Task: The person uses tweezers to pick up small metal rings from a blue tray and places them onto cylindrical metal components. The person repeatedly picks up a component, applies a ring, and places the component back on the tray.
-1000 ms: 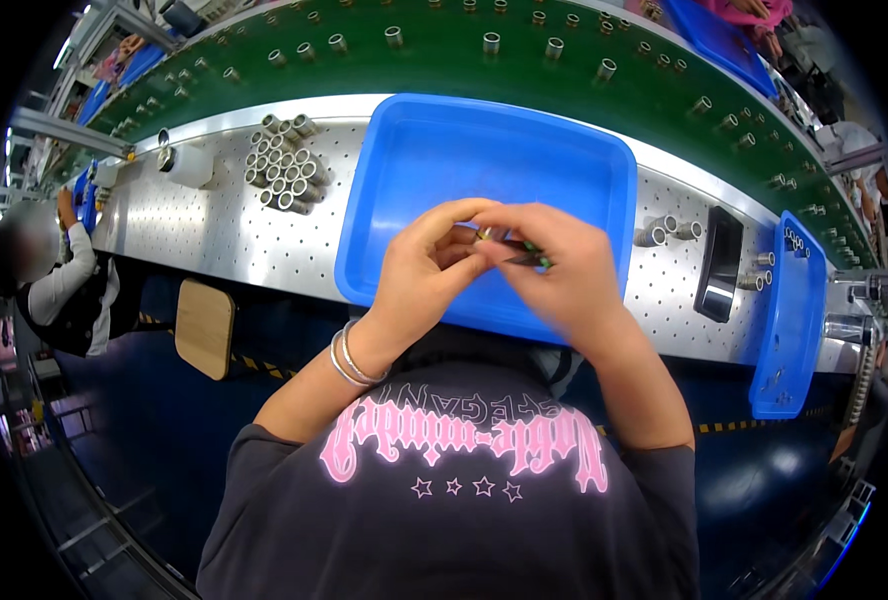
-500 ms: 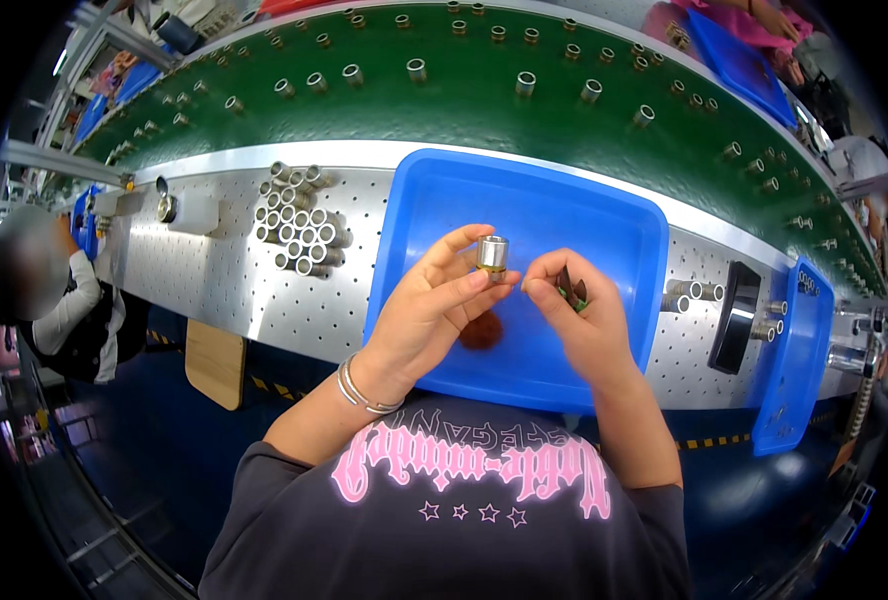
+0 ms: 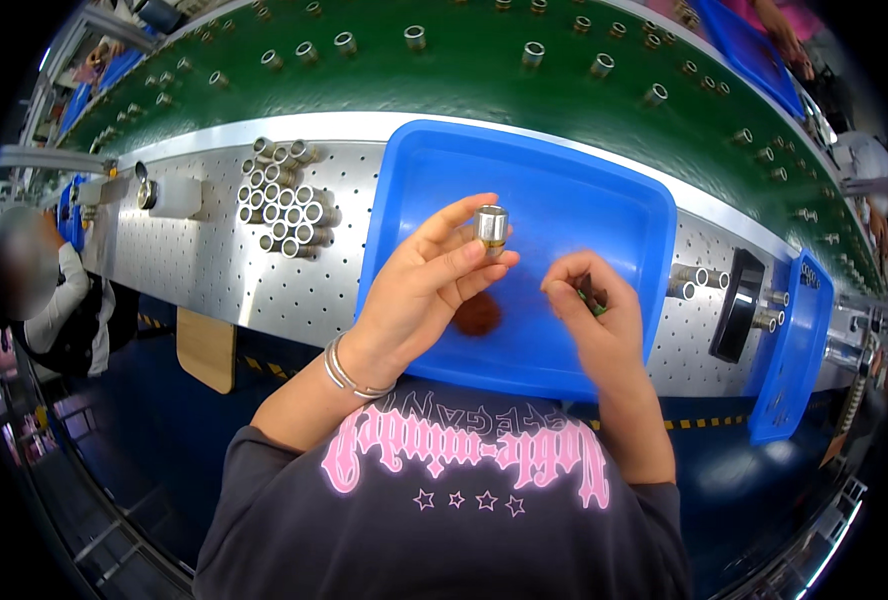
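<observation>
A short silver metal sleeve (image 3: pixel 491 224) with a yellowish band near its base stands upright between the thumb and fingers of my left hand (image 3: pixel 409 290). My right hand (image 3: pixel 604 310), a little blurred, is closed to the right of the sleeve and apart from it. Its curled fingers hold a small green and dark piece (image 3: pixel 592 303), mostly hidden, whose kind I cannot make out. Both hands are over a large blue plastic tray (image 3: pixel 539 150). On the tray's floor, below my left fingers, is a reddish-brown round patch (image 3: pixel 478 314).
Many metal sleeves (image 3: pixel 284 205) stand grouped on the perforated metal bench (image 3: pixel 224 260) left of the tray. To the right are more sleeves, a black box (image 3: pixel 737 305) and another blue tray (image 3: pixel 786 380). Beyond runs a green conveyor (image 3: pixel 464 85) carrying sleeves. A co-worker (image 3: pixel 59 300) sits far left.
My right hand has drawn back from the sleeve, to the right, with its small piece. My left hand keeps holding the sleeve upright. The whole view has shifted slightly.
</observation>
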`<state>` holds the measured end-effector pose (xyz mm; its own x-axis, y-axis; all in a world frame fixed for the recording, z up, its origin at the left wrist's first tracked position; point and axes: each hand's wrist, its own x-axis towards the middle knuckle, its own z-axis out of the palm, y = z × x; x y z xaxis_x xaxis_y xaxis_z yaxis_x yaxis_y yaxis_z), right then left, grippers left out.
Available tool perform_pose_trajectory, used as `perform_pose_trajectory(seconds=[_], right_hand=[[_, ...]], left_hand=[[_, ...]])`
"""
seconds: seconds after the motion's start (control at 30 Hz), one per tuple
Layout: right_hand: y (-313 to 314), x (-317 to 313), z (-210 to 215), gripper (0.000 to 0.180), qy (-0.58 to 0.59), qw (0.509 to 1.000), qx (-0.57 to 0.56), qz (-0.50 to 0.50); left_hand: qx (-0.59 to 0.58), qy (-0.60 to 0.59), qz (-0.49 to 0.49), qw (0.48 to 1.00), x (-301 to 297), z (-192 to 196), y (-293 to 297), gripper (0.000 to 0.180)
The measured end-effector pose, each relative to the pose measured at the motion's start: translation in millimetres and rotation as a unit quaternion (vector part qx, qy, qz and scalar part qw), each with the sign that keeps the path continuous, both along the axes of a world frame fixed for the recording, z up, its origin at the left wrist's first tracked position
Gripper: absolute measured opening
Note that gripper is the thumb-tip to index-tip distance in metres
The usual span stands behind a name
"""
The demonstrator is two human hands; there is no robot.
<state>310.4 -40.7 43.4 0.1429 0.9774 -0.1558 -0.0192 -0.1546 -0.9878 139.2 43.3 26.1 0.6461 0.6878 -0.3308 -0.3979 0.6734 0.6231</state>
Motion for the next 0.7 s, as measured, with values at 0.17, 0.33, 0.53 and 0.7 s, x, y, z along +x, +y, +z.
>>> perform_pose_trajectory(seconds=[0.17,0.33,0.53,0.7], right_hand=[[3.0,6.0,-1.2,0.005,-0.108,0.993,0.011,0.044],[10.8,5.7,-3.9,0.009,-0.146,0.989,0.037,-0.005],[36.4,-1.5,2.0,0.012,-0.088,0.994,0.06,0.004],[37.2,-4.9,-2.7,0.007,-0.04,0.997,0.057,-0.024]], left_hand=[[0.007,0.01,0.016,1.0,-4.5,0.2,-0.8,0.048],[0.045,0.032,0.014,0.998,-7.3,-1.0,-1.0,0.047],[0.061,0.052,-0.012,0.997,-3.8,0.5,-3.8,0.048],[0.028,0.017,-0.034,0.999,-5.4,2.3,-4.3,0.047]])
